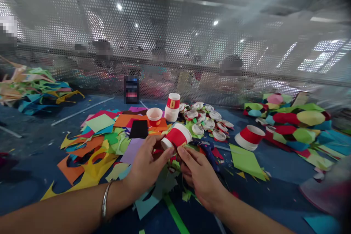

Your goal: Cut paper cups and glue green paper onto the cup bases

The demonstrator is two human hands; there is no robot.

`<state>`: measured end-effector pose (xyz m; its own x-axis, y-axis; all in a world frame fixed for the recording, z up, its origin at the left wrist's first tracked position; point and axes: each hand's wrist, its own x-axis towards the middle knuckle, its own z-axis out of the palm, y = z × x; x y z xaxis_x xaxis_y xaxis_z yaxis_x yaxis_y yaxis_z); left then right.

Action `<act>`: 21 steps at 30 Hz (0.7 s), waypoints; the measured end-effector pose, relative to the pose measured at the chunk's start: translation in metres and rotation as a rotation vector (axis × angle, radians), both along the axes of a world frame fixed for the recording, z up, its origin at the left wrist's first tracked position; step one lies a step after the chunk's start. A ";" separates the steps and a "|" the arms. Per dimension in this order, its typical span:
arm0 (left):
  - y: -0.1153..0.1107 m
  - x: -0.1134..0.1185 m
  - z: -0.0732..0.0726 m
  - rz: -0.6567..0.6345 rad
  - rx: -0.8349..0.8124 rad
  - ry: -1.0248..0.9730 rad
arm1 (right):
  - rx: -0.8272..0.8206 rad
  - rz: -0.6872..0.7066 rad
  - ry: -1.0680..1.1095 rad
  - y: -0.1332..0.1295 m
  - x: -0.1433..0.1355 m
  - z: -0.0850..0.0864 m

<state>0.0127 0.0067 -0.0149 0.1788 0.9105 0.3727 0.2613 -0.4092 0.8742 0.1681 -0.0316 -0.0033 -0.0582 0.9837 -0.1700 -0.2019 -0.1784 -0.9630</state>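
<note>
Tilted on its side, a red and white paper cup (177,137) is held up in front of me. My left hand (149,161) is closed round its base end, thumb below. My right hand (196,170) pinches at the cup's lower right side; whether its fingertips also hold a small scrap there is hidden. Behind the cup stand a stack of white and red paper cups (172,111) and one upright paper cup (154,116). Purple-handled scissors (210,155) lie just beyond my right hand.
Coloured paper sheets and offcuts (95,164) spread to the left. A pile of white-rimmed discs (203,117) lies behind. To the right are another paper cup (250,137), a green sheet (246,161) and colourful paper pieces (296,124). A phone (131,90) leans against the perforated metal screen (164,25).
</note>
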 end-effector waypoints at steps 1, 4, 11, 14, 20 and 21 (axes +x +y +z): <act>0.000 0.000 -0.001 -0.006 -0.008 -0.012 | 0.005 0.002 -0.009 0.000 0.000 0.000; 0.000 0.001 -0.001 -0.020 -0.043 -0.063 | 0.026 0.016 -0.013 0.001 -0.001 0.002; -0.003 0.003 0.001 -0.090 -0.104 -0.165 | 0.044 0.025 -0.007 -0.003 -0.001 0.005; -0.003 0.003 0.001 -0.142 -0.139 -0.185 | 0.023 0.037 -0.003 -0.004 0.000 0.004; -0.005 0.001 -0.003 -0.101 -0.033 -0.135 | 0.052 0.045 -0.010 -0.006 0.000 0.000; -0.006 0.001 -0.003 -0.092 -0.020 -0.128 | 0.058 0.043 -0.010 -0.007 0.000 0.000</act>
